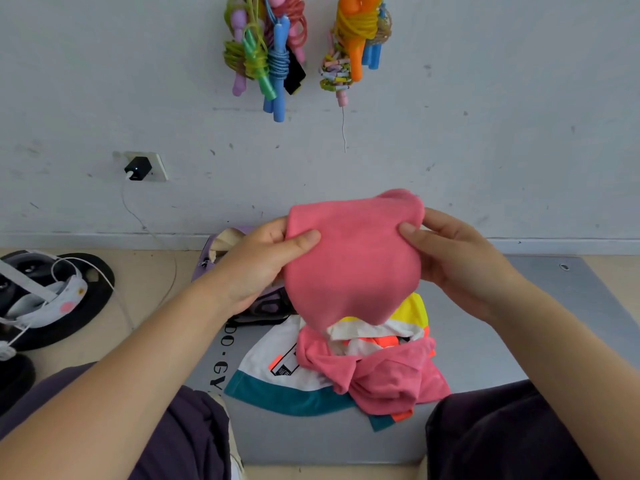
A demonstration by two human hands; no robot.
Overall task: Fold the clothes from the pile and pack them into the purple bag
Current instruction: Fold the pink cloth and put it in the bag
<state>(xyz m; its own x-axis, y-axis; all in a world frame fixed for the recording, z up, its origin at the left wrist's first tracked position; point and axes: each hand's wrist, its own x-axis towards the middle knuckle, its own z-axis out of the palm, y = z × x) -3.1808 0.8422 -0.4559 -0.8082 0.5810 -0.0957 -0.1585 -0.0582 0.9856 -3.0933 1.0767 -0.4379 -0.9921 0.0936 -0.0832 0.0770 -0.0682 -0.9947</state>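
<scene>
While both hands hold it up at chest height, pink cloth (353, 261) hanging folded over, mid-frame. Left hand (263, 261) gripping the cloth's nine o'clock edge, thumb (304, 239) pinned on the front, fingers curled behind. Right hand (453, 258) clamped on the three o'clock edge, thumb on the front face, other fingers out of sight behind the fabric. Lower edge drooping free toward six o'clock, just above the pile (349, 368).

Pile lying on the grey mat (485, 341) at six o'clock from the cloth: white-and-teal garment (277, 386) underneath, a second pink piece (384, 375) crumpled on top, yellow and orange bits poking out at twelve o'clock of it. Purple bag (211, 258) sitting at nine o'clock from the cloth, against the wall, mouth apparently open with a pale lining showing, mostly hidden behind the left wrist.

Likely step: finishing the fold in the air, then over to the bag.

Risks from here. Held only at two side edges, so the fold could slump open if either pinch eases. Dangling lower edge could brush the pile and drag the loose pink piece along. Bag mouth looking soft and narrow, so a bulky bundle might catch on the rim and unfold going in. Charger cable (152, 237) trailing down the wall at nine o'clock, near the bag: could snag on a careless swing.
</scene>
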